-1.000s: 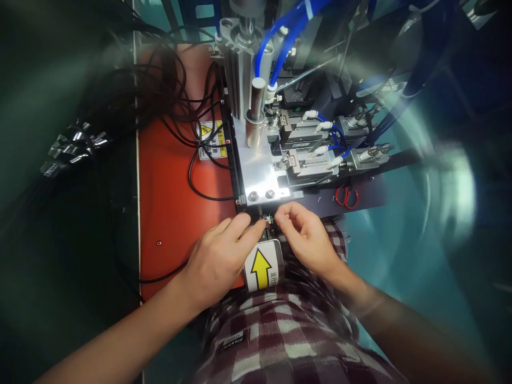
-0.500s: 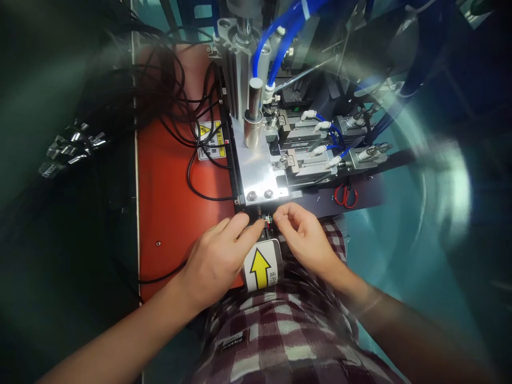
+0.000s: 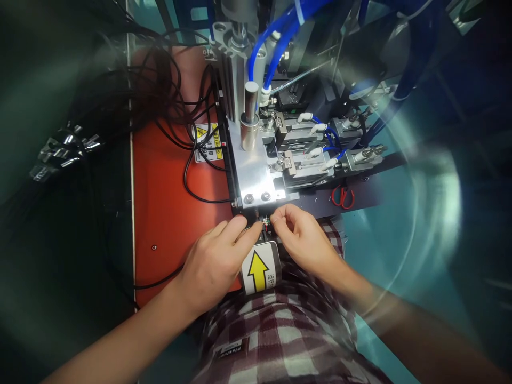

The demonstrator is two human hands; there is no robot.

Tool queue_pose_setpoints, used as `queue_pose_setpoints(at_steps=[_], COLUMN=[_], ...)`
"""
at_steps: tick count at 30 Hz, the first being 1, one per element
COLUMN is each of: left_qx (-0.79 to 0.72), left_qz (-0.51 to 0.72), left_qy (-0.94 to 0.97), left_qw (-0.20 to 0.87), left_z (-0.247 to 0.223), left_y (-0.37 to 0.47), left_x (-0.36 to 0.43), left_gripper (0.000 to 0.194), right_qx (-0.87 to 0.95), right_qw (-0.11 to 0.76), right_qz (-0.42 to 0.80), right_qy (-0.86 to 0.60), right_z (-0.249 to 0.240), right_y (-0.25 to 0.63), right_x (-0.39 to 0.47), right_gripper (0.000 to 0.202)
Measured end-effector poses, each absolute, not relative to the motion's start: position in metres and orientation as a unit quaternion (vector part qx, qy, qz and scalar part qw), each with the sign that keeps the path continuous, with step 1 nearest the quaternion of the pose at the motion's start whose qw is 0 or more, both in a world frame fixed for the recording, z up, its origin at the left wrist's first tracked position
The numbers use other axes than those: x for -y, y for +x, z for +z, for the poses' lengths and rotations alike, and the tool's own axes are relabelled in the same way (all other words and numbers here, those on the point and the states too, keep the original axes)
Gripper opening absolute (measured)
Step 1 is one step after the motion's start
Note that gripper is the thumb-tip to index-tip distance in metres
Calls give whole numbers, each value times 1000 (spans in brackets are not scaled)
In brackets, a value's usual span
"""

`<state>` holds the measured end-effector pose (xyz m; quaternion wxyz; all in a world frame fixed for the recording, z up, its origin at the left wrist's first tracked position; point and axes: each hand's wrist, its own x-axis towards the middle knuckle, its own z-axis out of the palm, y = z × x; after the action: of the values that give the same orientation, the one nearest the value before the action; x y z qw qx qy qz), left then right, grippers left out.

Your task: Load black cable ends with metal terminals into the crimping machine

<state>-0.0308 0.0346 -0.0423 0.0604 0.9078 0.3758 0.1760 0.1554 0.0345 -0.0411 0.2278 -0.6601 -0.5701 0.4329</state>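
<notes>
Hands: held together at the same spot — it's the whole scene, hands and machine alike, that slides slightly leftward in view from a half second ago.
Metal plate: right there just beyond the fingertips, two bolts on its near edge, a thick upright post standing behind them; it crowds the far side of the grip.
Blue tubes: looping high above, farther out past the post.
Cylinder blocks: ranked beyond and to the right of the grip.
Red scissors: lying off to the right, well apart from the fingers.
Black cables: tangled beyond and left, crossing a warning sticker on the orange board.
Arrow label: yellow on white, just on the near side of the grip.
Left hand: one finger stretched to the part; pinching or merely touching, cannot tell.
Right hand: thumb and forefinger drawn narrow beside it; whether they hold anything, cannot tell.
Small part: between the two hands' fingertips — tiny, specks of green, white and red, finer detail lost.
</notes>
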Motion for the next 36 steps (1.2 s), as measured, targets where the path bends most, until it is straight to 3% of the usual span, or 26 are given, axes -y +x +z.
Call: queue_pose_setpoints(at_steps=[4,10,21,27,34,36], left_qx=[-374,-374,-373,-370,-374,-373], left_qz=[175,187,195,197,197,194], left_qy=[909,906,905,906,904,905], left_qw=[58,60,64,63,64,64], left_z=[-43,-41,-41,-42,-41,-41], left_y=[-32,-30,-30,-30,-30,-30], left_x=[-34,-35,-35,-36,-36,-36], left_gripper=[31,31,30,30,29,29], right_qx=[540,384,406,464,602,583], right_qw=[263,305,275,239,234,243], right_qz=[475,645,666,630,435,451], right_qy=[-643,-586,-562,-575,-627,-630], right_z=[-46,-47,-43,-41,-34,-34], right_y=[156,159,163,165,158,159], right_x=[-36,-39,-46,-49,-38,-39], right_gripper=[17,26,17,16,11,11])
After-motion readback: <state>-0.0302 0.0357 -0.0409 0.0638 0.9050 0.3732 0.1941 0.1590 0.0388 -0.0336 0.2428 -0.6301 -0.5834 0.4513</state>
